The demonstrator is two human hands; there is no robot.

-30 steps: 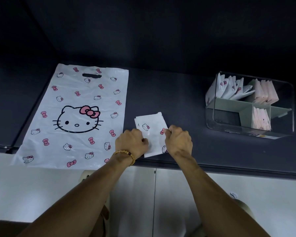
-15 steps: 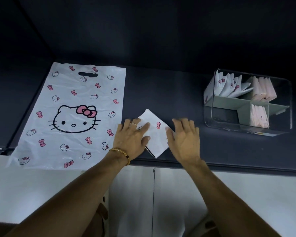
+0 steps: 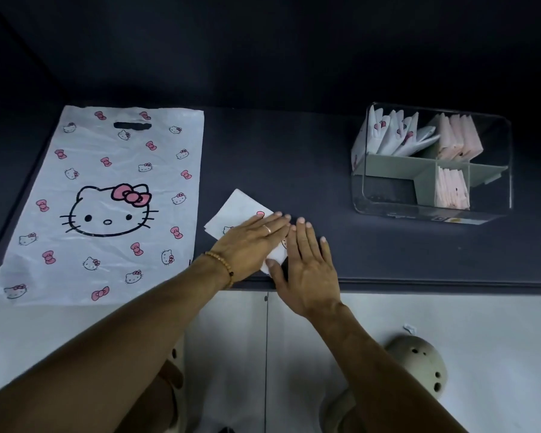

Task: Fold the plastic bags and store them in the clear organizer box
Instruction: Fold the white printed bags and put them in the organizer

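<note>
A small folded white plastic bag (image 3: 238,210) with cat-face prints lies near the front edge of the dark counter. My left hand (image 3: 250,242) lies flat across it with straight fingers, pressing it down. My right hand (image 3: 306,260) rests flat beside it, its thumb touching the bag's near corner. A large unfolded white bag (image 3: 107,207) with a cat face and pink bows is spread flat to the left. The clear organizer box (image 3: 494,189) stands at the right, holding several folded white and pink bags in its compartments.
The dark counter (image 3: 294,157) runs under a dark back wall. Its front edge lies just below my hands, with white cabinet doors (image 3: 231,354) underneath. A round beige object (image 3: 419,367) sits low on the right near the floor.
Both hands went from pinching the folded bag's edges to lying flat. My left hand has slid rightward over the bag, and the bag has turned to a diamond angle.
</note>
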